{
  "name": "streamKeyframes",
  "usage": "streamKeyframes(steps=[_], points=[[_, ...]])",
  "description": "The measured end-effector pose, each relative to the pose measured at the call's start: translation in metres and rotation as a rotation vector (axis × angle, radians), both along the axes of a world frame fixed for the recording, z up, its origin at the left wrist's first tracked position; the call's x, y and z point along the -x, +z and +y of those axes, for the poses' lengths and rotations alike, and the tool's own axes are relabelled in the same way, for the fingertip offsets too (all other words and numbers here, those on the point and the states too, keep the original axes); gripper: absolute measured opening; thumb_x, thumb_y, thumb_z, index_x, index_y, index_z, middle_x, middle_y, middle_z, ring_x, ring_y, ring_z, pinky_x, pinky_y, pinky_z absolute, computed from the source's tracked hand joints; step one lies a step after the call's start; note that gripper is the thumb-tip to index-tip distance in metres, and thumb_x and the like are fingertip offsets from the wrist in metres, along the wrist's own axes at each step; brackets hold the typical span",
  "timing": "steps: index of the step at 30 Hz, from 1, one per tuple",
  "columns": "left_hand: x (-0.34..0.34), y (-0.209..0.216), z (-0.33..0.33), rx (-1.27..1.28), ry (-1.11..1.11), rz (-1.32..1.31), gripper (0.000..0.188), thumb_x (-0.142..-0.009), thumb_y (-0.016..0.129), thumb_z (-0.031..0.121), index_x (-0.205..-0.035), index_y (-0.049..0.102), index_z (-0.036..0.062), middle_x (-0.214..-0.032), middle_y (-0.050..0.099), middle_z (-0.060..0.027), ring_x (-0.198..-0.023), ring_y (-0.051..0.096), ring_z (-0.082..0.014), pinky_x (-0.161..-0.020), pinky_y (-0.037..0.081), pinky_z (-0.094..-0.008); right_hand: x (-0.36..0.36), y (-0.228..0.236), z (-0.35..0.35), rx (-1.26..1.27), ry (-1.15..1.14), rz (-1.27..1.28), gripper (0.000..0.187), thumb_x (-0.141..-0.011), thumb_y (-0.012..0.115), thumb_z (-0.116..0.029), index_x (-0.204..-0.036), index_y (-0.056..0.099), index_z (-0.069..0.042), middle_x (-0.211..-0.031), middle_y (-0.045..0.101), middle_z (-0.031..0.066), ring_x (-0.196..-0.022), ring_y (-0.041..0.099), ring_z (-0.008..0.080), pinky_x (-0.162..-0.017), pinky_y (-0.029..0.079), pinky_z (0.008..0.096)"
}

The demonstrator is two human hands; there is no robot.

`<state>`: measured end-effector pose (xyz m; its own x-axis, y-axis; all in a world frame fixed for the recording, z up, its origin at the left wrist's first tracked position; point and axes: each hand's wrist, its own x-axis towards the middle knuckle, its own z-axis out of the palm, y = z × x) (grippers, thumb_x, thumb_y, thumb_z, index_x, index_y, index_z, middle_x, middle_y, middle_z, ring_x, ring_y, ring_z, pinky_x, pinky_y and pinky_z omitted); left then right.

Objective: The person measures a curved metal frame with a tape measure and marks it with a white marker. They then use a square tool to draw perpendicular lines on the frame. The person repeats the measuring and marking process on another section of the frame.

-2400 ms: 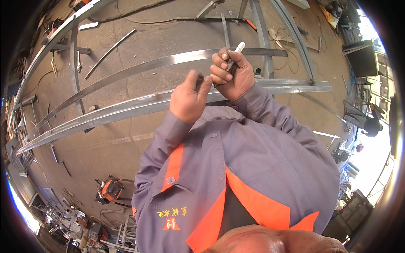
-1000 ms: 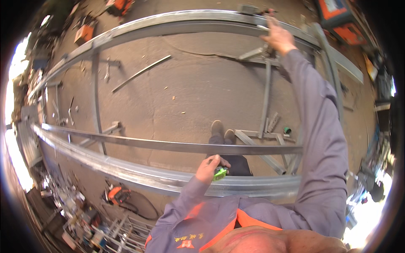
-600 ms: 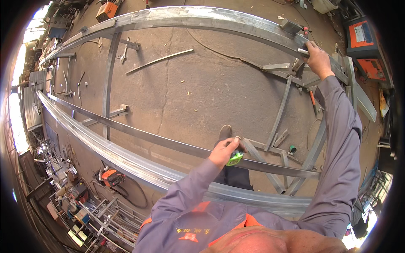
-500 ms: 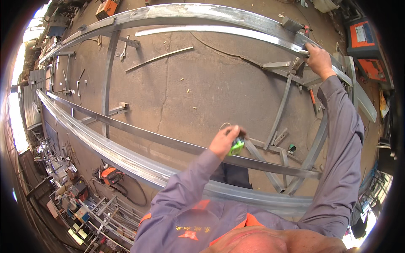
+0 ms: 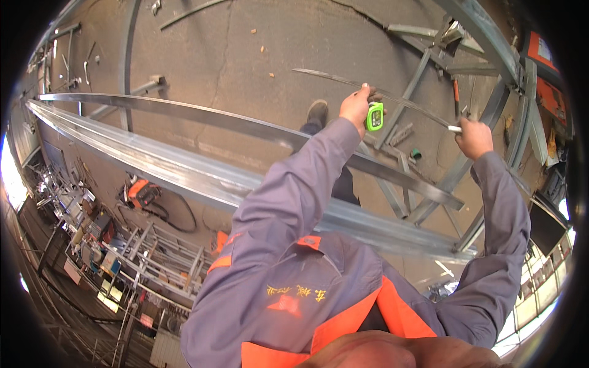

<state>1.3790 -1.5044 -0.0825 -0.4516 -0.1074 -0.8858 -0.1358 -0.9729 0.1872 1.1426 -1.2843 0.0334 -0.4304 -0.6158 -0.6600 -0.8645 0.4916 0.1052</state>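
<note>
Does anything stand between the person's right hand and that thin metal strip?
Nothing visible does: the thin metal strip runs right up to the right hand, where a short white stick pokes out. Farther along it passes the left hand, which holds a green tape measure; whether those fingers touch the strip is unclear.

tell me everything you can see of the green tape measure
The green tape measure has a rounded case, bright green around a dark, marked face, and looks like plastic. The left hand holds it at the fingers, off the floor, its face toward the camera. No drawn-out blade can be made out.
</note>
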Motion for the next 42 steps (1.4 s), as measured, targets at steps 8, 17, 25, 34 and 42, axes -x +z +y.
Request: streamKeyframes(steps=[8,17,25,34,42], points=[[-0.06,0.028,0.026,-0.051,-0.128,-0.121,0.058,-0.108,0.05,0.047,-0.137,0.052,-0.0033,-0.12,0.069,-0.0216,-0.087,0.073,-0.0404,-0.074,0.062,-0.0527,-0.082,0.109,0.107,0.042,-0.144,0.065,0.027,-0.075,0.078,-0.018,-0.095,0.063,-0.008,-0.094,0.069,0.0123,-0.088,0.069,0.0366,-0.073,0.054,0.0494],[-0.119,0.114,-0.006,0.279,-0.16,-0.068,0.052,-0.11,0.046,0.045,-0.133,0.054,-0.0014,-0.118,0.066,-0.0196,-0.093,0.067,-0.0307,-0.081,0.06,-0.045,-0.176,0.13,0.162,0.521,-0.184,0.024,0.037,-0.064,0.077,-0.008,-0.098,0.066,-0.011,-0.09,0.068,0.0075,-0.082,0.07,0.0318,-0.069,0.056,0.0432],[-0.234,0.132,-0.025,0.227,-0.502,-0.247,0.046,-0.105,0.059,0.049,-0.114,0.061,0.0038,-0.095,0.067,-0.0151,-0.074,0.066,-0.0283,-0.066,0.056,-0.0399,-0.23,0.081,0.179,0.766,-0.21,-0.05,0.031,-0.064,0.079,-0.015,-0.092,0.065,-0.012,-0.087,0.065,0.0035,-0.079,0.069,0.0246,-0.07,0.054,0.0392],[-0.27,0.051,-0.023,0.204,-0.188,-0.21,0.048,-0.106,0.056,0.05,-0.103,0.063,0.0026,-0.084,0.066,-0.0127,-0.078,0.064,-0.029,-0.073,0.055,-0.0431,-0.257,-0.029,0.169,0.861,-0.25,0.052,0.036,-0.066,0.077,-0.018,-0.1,0.067,-0.015,-0.098,0.065,-0.0007,-0.087,0.068,0.0206,-0.074,0.053,0.0359],[-0.27,0.02,-0.047,0.284,-0.171,-0.186,0.049,-0.104,0.058,0.05,-0.106,0.062,0.0012,-0.09,0.066,-0.0134,-0.083,0.065,-0.0282,-0.08,0.056,-0.0425,-0.261,-0.068,0.153,0.787,-0.35,-0.014,0.044,-0.072,0.08,-0.021,-0.113,0.064,-0.016,-0.108,0.063,0.0019,-0.1,0.065,0.0228,-0.081,0.053,0.04]])
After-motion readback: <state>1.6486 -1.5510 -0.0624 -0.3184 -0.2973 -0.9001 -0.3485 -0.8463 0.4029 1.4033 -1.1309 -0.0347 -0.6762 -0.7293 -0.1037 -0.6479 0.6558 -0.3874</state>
